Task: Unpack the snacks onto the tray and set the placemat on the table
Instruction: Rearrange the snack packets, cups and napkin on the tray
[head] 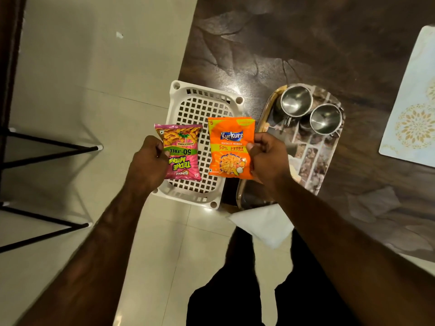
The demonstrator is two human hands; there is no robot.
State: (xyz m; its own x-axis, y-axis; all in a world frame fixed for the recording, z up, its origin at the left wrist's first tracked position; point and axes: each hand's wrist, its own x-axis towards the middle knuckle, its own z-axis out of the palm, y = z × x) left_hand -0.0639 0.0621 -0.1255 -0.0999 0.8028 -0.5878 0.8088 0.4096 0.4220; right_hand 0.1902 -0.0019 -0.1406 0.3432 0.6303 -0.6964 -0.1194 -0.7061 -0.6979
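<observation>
My left hand (147, 162) grips a pink snack packet (182, 152) by its left edge, upside down. My right hand (267, 156) holds an orange snack packet (229, 149) by its right edge. Both packets hang above a white perforated plastic basket (200, 109) that sits at the table's left edge. Just right of the basket lies a patterned tray (313, 158) carrying two steel cups (296, 101) (326, 118). A pale placemat (414, 109) with a gold flower print lies on the dark table at the far right.
The dark wooden table (306, 43) fills the upper right. A white napkin (263, 223) hangs over the table's near edge below the tray. Black metal stool legs (47, 149) stand on the tiled floor at left. My legs are below.
</observation>
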